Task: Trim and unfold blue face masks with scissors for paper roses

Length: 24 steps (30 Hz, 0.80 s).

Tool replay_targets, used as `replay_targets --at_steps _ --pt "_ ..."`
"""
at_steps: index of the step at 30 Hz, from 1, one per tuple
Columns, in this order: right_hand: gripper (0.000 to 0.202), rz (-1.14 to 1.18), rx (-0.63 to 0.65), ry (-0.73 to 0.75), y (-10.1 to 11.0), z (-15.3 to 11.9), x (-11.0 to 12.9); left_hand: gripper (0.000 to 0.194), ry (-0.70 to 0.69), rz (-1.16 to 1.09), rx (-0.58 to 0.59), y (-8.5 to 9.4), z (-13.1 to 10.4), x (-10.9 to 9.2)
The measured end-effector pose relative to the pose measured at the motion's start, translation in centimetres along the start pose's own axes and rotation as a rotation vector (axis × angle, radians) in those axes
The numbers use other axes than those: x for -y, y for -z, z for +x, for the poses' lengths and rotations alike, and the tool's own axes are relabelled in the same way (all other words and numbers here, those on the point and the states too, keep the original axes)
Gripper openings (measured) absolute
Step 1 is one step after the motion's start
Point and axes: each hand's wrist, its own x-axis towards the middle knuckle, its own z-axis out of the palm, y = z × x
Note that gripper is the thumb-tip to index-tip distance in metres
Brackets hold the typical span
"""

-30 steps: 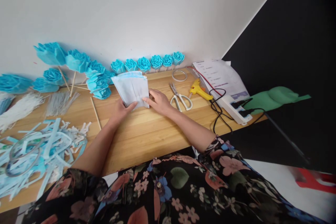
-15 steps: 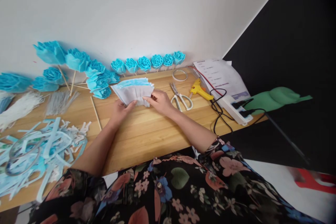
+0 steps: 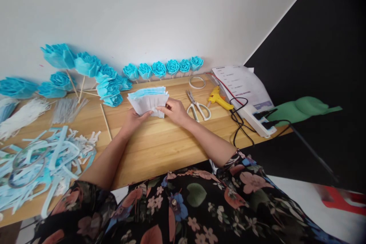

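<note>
- Near edge of the desk (image 3: 160, 148): bare wood in front of the person, floral sleeves at the bottom of the view.
- Left corner, near side: a loose heap of cut blue and white strips (image 3: 42, 164), with a ring of tape lying among them.
- Middle of the desk: both hands were closed on one stack of face masks (image 3: 148, 101), held just above the wood and fanned slightly. The left hand (image 3: 134, 120) pinched its lower left edge, thumb on top; the right hand (image 3: 175, 109) gripped the lower right edge. The hands stood close together, joined only by the stack.
- Just right of the right hand: white-handled scissors (image 3: 198, 107), shut; beyond them a yellow glue gun (image 3: 217, 98), a tape roll (image 3: 196, 82), then a power strip (image 3: 256, 119) with black cords at the right edge, and printed sheets (image 3: 241, 84).
- Left of the stack: bundles of white ear loops (image 3: 25, 112) and a bare wooden skewer (image 3: 106, 124).
- Far edge, against the wall: a row of six small blue roses (image 3: 164, 68); further left, larger blue roses on sticks (image 3: 82, 72).
- Progress, as a judgement: many flowers looked finished and much trimming done; the stack in hand appeared uncut, so more remained to be made.
- Room: plain white wall (image 3: 143, 15), dark panel at right, something green (image 3: 305, 106) past the desk's right edge.
</note>
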Motion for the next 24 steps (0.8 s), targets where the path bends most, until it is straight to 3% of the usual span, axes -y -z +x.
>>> replay_targets --at_steps 5,9,13,16,19,24 --pt "0.039 0.192 0.039 -0.159 0.2 0.1 -0.3 0.044 -0.041 -0.006 -0.080 1.0 0.4 -0.1" --pt "0.056 0.365 -0.041 -0.138 1.9 0.8 -0.2 0.038 -0.065 0.041 -0.129 1.7 0.7 -0.9" --pt "0.064 0.305 -0.094 -0.034 3.9 1.3 0.3 0.032 -0.155 0.181 -0.033 1.9 0.8 -1.2" --pt "0.042 0.150 -0.080 -0.014 4.3 1.3 0.2 0.027 -0.217 0.235 -0.014 2.0 1.0 -0.8" --pt "0.025 0.054 -0.115 -0.020 4.0 1.4 -0.3 0.024 -0.213 0.162 -0.123 2.2 1.3 -0.1" --pt "0.021 0.111 -0.123 -0.026 3.4 1.5 -1.0 0.023 -0.227 0.091 -0.347 2.8 1.8 0.7"
